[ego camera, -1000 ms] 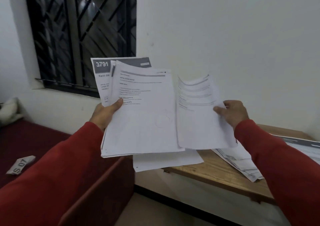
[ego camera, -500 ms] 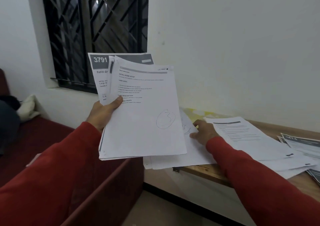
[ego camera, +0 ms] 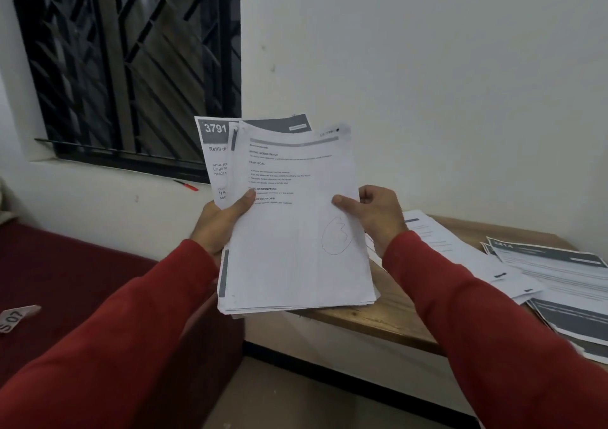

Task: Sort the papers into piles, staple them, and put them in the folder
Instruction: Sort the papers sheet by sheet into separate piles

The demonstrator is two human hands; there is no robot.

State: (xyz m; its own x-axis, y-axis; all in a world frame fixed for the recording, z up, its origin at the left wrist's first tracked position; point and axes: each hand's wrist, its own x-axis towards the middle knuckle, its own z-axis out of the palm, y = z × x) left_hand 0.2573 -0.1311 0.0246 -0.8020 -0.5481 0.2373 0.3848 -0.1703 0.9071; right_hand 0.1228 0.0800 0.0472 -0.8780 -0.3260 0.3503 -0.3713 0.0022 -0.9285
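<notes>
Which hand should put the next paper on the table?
Probably the right hand: it pinches the top sheet and is nearest the wooden table. The left hand holds the whole stack.

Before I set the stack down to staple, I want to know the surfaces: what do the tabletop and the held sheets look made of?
Tabletop: looks like wood, brown with visible grain, slight sheen; veneer or laminate is possible. Held stack: thin white printer paper, matte, edges layered and bending slightly, gripped by the left hand and right hand.

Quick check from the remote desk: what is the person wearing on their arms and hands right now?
Both arms are in long, plain red sleeves that reach the wrists. The left hand and right hand are bare: no gloves, watch or rings show, and no markings on the sleeves.
</notes>
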